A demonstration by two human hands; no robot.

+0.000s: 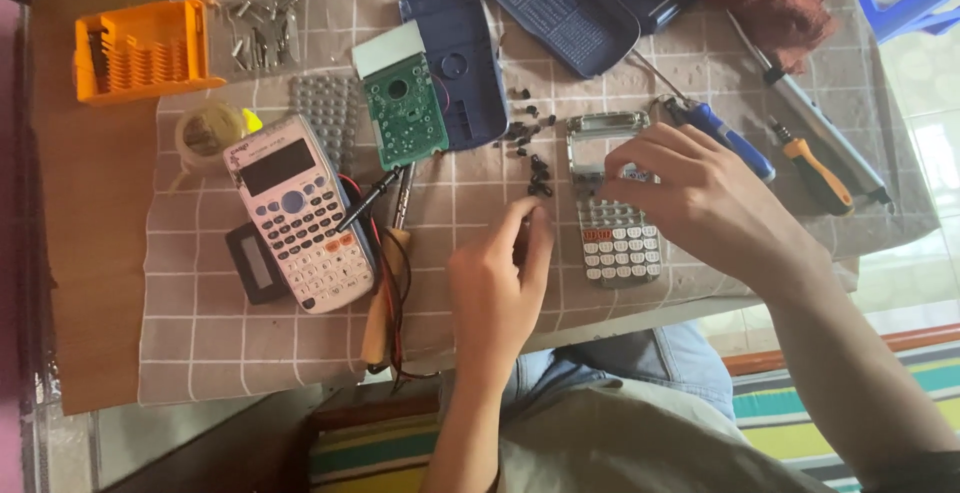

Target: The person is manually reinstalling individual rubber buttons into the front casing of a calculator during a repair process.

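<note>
Screws [528,135] lie in a small black bunch just above my left hand [497,298] — fingers pressed together, pinching one maybe. My right hand [700,203] — fingers curled — holds the calculator face [612,203].

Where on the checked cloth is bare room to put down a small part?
Free: the cloth's near strip in front of the white calculator, left of the soldering iron. Crowded: around the small black screws, the green circuit board and the grey keypad shell, where both hands work.
</note>
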